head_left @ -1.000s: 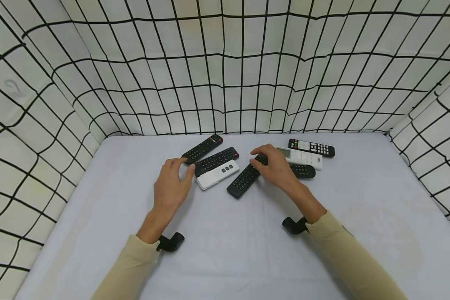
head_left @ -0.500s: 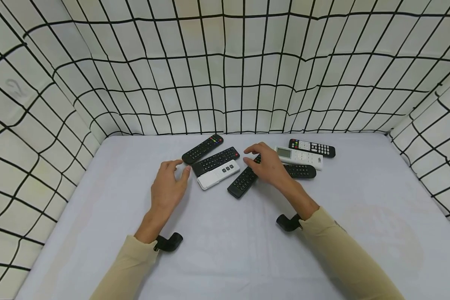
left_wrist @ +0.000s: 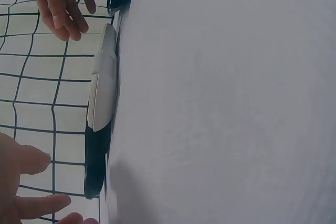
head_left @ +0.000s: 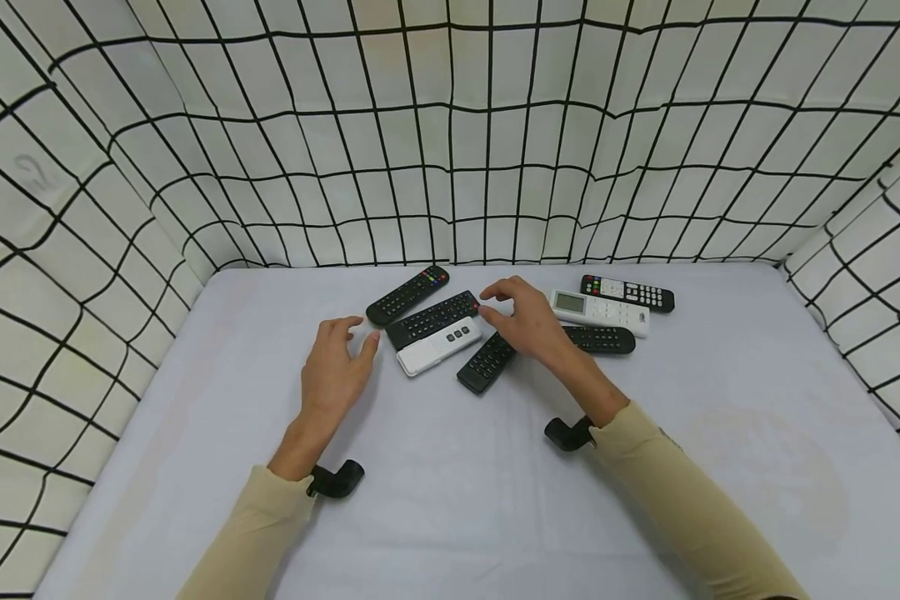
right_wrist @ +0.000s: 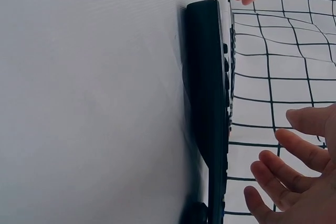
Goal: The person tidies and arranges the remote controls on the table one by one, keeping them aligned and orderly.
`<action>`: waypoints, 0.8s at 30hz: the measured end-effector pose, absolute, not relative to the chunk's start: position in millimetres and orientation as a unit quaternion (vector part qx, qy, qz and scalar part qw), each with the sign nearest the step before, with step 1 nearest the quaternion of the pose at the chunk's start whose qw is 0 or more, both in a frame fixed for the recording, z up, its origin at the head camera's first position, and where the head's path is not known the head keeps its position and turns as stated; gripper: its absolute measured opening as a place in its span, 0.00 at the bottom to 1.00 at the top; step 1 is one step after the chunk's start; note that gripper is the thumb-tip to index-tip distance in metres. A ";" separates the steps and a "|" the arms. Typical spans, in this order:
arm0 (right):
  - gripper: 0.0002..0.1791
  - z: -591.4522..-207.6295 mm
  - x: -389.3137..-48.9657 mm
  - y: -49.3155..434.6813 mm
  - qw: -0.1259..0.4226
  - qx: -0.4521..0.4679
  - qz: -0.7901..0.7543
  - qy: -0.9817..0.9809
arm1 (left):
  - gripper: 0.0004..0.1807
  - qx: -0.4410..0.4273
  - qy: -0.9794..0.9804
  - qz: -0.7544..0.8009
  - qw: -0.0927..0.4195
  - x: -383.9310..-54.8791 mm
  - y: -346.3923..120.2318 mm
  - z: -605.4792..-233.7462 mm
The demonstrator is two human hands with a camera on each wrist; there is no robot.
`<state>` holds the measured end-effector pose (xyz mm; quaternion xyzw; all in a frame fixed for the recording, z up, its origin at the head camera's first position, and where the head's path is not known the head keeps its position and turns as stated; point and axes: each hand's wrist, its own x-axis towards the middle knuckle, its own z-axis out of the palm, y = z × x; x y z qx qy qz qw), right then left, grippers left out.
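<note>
My left hand (head_left: pixel 336 367), fingers spread and relaxed, hovers beside the left group of remote controls and holds nothing. That group has a black remote with coloured buttons (head_left: pixel 407 295), a black remote with a red button (head_left: pixel 432 319) and a white remote (head_left: pixel 438 347). Over the upper part of another black remote (head_left: pixel 486 363) is my right hand (head_left: pixel 527 321), fingers loosely bent, hiding part of it. In the right wrist view, a gap shows between those fingers (right_wrist: pixel 294 150) and the black remote (right_wrist: pixel 205 77). The left wrist view shows the white remote (left_wrist: pixel 105 87) edge-on.
Right of my right hand lie a black remote (head_left: pixel 603 339), a white remote with a display (head_left: pixel 607 313) and a black remote with white buttons (head_left: pixel 630 293). A white cloth (head_left: pixel 450 500) covers the table. Black netting (head_left: pixel 487 167) over white walls surrounds the back and sides.
My left hand has drawn back slightly left from the left group. My right hand has shifted left, uncovering more of the white remote with the display. The remotes look unmoved.
</note>
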<state>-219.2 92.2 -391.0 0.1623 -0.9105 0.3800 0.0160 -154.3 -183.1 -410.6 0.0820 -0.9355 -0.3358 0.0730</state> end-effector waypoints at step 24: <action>0.17 -391.4 -235.8 78.3 -0.009 0.150 0.393 -0.907 | 0.32 0.089 -0.933 -0.342 0.061 -159.4 -187.8 -415.6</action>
